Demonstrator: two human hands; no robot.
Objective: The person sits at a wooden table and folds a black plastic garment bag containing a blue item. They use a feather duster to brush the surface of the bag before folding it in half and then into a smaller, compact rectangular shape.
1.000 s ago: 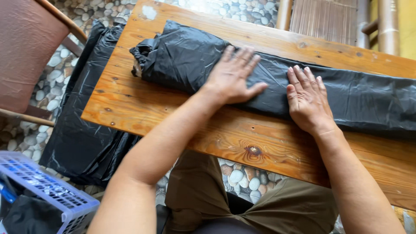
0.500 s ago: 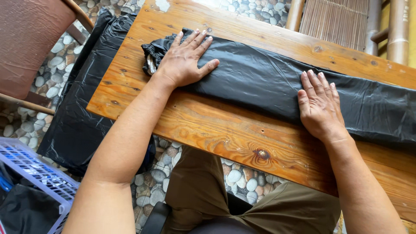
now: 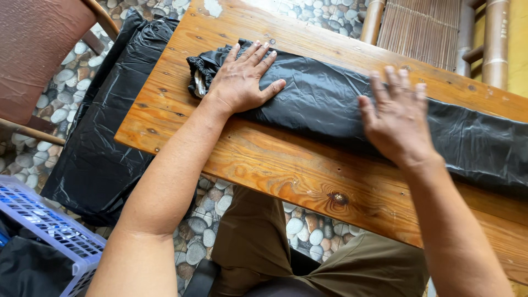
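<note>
A long folded black plastic bag (image 3: 330, 102) is lying across the wooden counter (image 3: 275, 170), running from about 10 o'clock, where its bunched end is sitting near the counter's left edge, out to 3 o'clock, where it is passing beyond the picture. The left hand (image 3: 242, 82) is pressing flat on that bunched end, fingers spread and pointing toward 1 o'clock; its grip is not closing on anything, the palm is simply lying on the plastic. The right hand (image 3: 399, 124) is resting or hovering over the bag's middle, fingers spread wide, slightly blurred, grip likewise loose and unclenched; whether it is touching cannot be told. A broad strip of bare wood is showing between the bag and the counter's near edge, toward 6 o'clock. Another black plastic sheet (image 3: 104, 143) is hanging off the counter's left edge onto the pebble floor (image 3: 49, 88). A pale blue slotted basket (image 3: 49, 231) is sitting at 8 o'clock, well apart.
</note>
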